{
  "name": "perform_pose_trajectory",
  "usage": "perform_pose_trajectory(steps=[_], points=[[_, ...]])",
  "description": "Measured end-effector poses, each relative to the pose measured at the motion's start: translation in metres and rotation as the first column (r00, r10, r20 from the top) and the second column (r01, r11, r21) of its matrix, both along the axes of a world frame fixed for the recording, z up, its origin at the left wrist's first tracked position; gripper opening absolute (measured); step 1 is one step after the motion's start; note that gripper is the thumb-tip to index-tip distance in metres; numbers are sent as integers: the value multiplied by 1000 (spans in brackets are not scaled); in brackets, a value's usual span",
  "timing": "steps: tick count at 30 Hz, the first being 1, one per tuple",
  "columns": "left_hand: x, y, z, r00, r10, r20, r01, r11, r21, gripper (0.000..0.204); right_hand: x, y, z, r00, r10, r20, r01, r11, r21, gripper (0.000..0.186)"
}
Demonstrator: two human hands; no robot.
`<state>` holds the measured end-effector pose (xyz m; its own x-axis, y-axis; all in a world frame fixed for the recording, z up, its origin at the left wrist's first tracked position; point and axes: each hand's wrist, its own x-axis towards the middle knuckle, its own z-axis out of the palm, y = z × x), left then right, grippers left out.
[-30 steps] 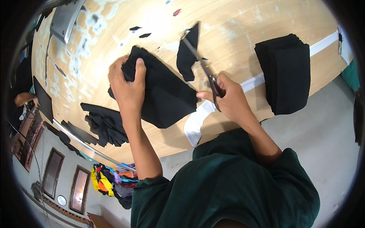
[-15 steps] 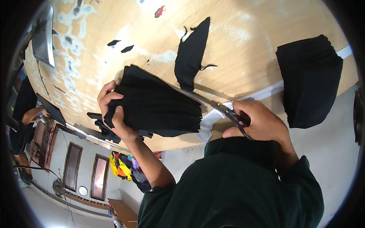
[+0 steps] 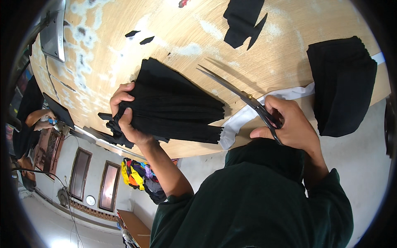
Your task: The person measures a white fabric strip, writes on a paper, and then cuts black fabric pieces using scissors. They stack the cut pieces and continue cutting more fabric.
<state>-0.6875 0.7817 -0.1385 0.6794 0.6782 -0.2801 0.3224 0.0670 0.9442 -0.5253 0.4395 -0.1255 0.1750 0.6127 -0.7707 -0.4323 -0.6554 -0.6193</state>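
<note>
My left hand (image 3: 127, 115) is closed round the gathered left end of a stack of black fabric (image 3: 173, 103), thumb on top. The stack fans out to the right, with ragged layered edges and a notch in its right side. In my right hand (image 3: 291, 124) is a pair of scissors (image 3: 250, 97), fingers and thumb in the handles. The blades point up and left over the table, nearly together, apart from the fabric. A loose black offcut (image 3: 244, 22) lies farther up the table.
The wooden table (image 3: 182, 25) has worn white patches. Folded black fabric (image 3: 343, 87) hangs over its right edge. A white strip (image 3: 285, 94) runs along the near edge. Small black scraps (image 3: 147, 40) lie beyond my left hand. At far left, another person's hands (image 3: 45, 120) work.
The scissors have come away from the fabric stack's edge. The long black offcut that lay against the stack is now farther off, up and to the right. My left hand keeps its hold.
</note>
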Motion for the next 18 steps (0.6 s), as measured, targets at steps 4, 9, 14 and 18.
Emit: perform_pose_trajectory(steps=[4,9,14,18], points=[[-2,0,1,1000,9,-18,-9,1000,13,37,-7,10,0,998,41,36,-40,999,-37,62],[-3,1,-2,1000,-2,7,2,1000,5,36,-3,23,3,989,125,77,-120,991,-66,58],[2,-1,-3,998,-23,-59,30,993,117,36,-9,31,9,926,-14,377,81,983,-163,56],[14,-17,-1,986,21,-166,16,976,218,38,-2,30,6,622,-57,781,152,987,-49,62]])
